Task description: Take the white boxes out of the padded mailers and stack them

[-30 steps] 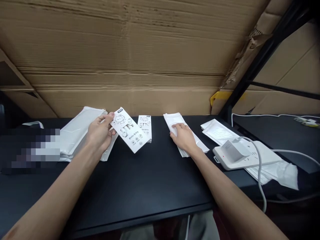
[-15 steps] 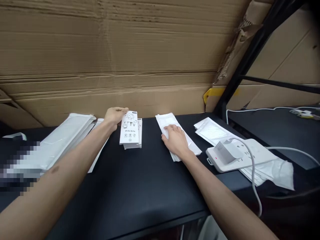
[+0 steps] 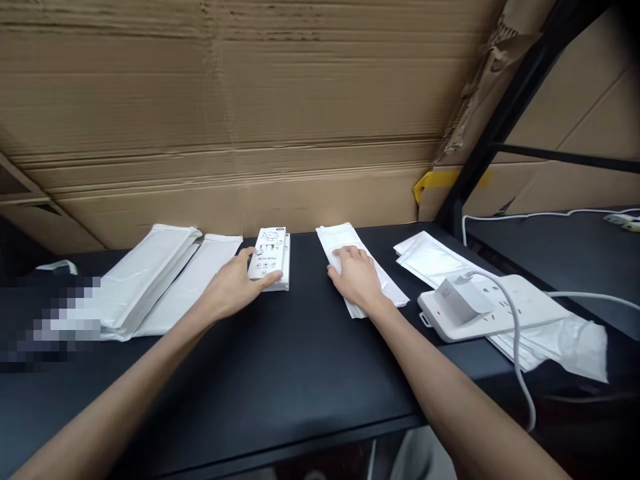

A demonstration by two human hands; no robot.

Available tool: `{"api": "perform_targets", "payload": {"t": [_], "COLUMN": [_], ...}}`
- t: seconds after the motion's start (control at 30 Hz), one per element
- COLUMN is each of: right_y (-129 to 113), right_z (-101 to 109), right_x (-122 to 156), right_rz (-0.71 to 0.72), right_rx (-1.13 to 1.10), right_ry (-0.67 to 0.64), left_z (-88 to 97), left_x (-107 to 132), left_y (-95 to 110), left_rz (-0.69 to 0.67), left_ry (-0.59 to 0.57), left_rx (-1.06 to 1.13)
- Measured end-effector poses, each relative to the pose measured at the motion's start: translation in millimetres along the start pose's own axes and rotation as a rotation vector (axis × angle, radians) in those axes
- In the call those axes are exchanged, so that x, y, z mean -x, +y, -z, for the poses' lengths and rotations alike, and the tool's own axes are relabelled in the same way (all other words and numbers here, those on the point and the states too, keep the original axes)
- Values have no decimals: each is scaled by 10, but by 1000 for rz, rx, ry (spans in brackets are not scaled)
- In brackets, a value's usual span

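Note:
A small stack of white printed boxes [image 3: 273, 257] lies on the black table [image 3: 280, 373] near the cardboard wall. My left hand [image 3: 231, 288] rests at the stack's left front corner, thumb and fingers touching its edge, with nothing lifted. My right hand [image 3: 358, 277] lies flat, fingers spread, on a narrow pile of white plastic bags [image 3: 345, 243] to the right of the boxes.
Larger white bags [image 3: 155, 277] lie at the left. At the right a white power strip [image 3: 487, 303] with a plugged adapter and cable sits on more white bags [image 3: 430, 257]. A cardboard wall [image 3: 250, 113] closes the back; a black frame post [image 3: 480, 153] stands at the right.
My left hand carried a printed box from the left, set it on top of the other box, and now rests at the stack's near corner. My right hand stayed on the bags.

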State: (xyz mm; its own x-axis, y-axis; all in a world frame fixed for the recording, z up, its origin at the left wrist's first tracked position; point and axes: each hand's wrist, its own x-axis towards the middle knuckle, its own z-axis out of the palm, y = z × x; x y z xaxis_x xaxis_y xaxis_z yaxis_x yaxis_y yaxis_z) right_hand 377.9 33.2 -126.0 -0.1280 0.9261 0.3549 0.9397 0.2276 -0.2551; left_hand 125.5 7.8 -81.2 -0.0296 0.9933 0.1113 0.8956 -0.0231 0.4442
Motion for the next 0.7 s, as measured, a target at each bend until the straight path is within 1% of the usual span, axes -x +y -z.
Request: {"api": "perform_targets", "payload": {"t": [0.1,0.17,0.3,0.4,0.5,0.6,0.7], "right_y": [4,7,15,18,16,11,9], "right_z": [-3,-3,-9,-15,-13,-7,-5], "right_x": [-1,-2,-3,-3,-3,-3,-1], "right_rz": [-7,-13,-3,-15,-26,-28,-23], "right_rx": [-4,-4,-6,-4,-1,3,-1], "right_ry": [-4,-9,-7,-9,-18,-26,-28], "left_z": [-97,-162,-251,-277,-278,-272,-276], "left_x": [131,160,196,231,247,241,230], "left_y": [0,-4,16,47,54,22,-33], "left_rz": [-43,-75,-98,-128,-152,-189,-210], "left_ry": [6,26,65,77,58,37,39], "left_rx": [-66,-134,-248,-310,-348,-356,-348]}}
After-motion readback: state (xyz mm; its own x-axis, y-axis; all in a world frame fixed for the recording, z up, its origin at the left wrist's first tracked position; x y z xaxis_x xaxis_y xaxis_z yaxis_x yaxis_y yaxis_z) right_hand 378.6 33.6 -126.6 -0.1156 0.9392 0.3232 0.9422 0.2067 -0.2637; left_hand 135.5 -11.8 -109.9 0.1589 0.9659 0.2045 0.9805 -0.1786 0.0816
